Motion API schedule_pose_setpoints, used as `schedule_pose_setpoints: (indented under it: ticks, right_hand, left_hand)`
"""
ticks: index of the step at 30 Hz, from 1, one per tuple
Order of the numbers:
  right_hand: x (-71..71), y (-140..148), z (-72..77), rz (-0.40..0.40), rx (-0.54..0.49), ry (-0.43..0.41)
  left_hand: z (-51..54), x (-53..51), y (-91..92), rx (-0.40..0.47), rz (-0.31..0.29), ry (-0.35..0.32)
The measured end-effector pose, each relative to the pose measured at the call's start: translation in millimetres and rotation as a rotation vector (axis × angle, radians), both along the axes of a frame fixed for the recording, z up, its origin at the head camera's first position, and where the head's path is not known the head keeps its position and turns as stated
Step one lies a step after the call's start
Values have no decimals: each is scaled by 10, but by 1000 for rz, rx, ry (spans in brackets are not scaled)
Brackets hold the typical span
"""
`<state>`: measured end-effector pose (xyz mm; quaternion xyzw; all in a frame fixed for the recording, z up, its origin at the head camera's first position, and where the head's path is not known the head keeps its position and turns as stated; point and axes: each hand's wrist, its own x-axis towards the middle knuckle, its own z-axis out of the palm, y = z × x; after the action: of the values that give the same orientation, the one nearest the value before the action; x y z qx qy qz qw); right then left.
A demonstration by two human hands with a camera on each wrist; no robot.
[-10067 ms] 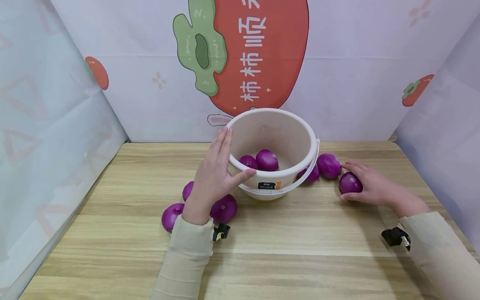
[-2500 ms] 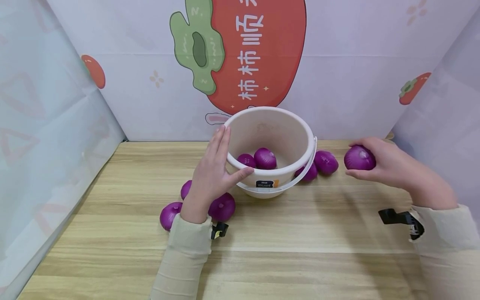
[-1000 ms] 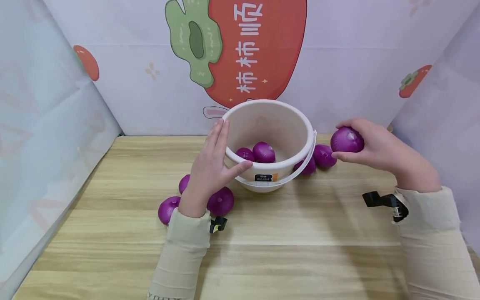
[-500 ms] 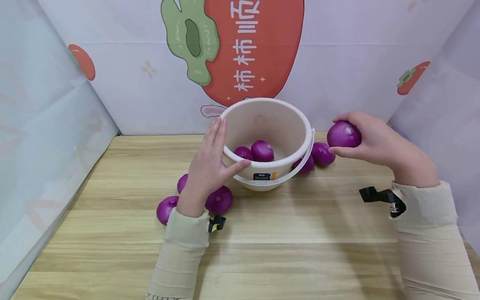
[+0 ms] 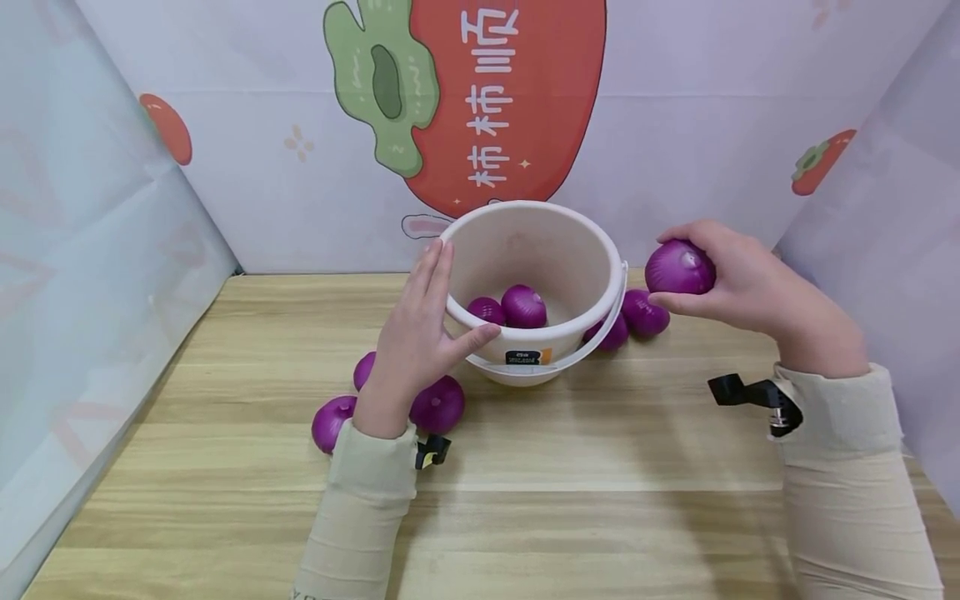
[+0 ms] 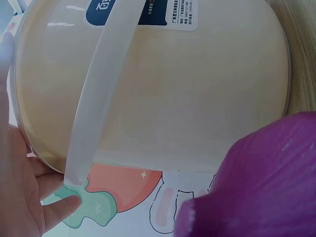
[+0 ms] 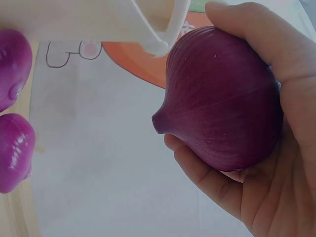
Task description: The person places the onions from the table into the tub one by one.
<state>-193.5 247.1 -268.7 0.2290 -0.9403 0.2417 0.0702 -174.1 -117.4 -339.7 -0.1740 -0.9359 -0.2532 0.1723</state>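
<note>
A white bucket [image 5: 525,354] stands on the table with two purple onions [image 5: 523,307] visible inside. My left hand [image 5: 416,342] rests against its left rim, fingers straight and thumb across the front edge; in the left wrist view that hand [image 6: 22,187] touches the bucket's side [image 6: 187,98]. Right of the bucket, my right hand [image 5: 757,287] grips another onion [image 5: 680,267] above the table. The right wrist view shows thumb and fingers of this hand [image 7: 276,148] curled round the onion [image 7: 222,98], its stem end uncovered.
Several onions [image 5: 438,405] lie on the wooden table [image 5: 570,533] around my left wrist, partly hidden by it. Two more onions [image 5: 645,314] lie right of the bucket, one partly behind its handle [image 5: 600,337]. A printed cloth [image 5: 712,125] hangs behind.
Since the earliest frame, my right hand has gripped the rightmost onion and raised it off the table, then moved it left towards the bucket. My left hand stays at the rim.
</note>
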Motion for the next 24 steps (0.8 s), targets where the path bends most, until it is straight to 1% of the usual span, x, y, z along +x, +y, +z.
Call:
schedule_pose_setpoints:
  ticks: [4, 12, 19, 24]
  right_hand:
    - [6, -42, 29, 5, -9, 10]
    - [9, -154, 98, 13, -18, 0]
    - [-13, -226, 131, 51, -33, 42]
    - [-7, -252, 150, 61, -28, 47]
  left_hand:
    - [2, 6, -7, 3, 0, 4]
    - [-7, 8, -10, 5, -6, 10]
    - [-15, 6, -10, 14, -5, 17]
    - [-11, 4, 6, 11, -7, 21]
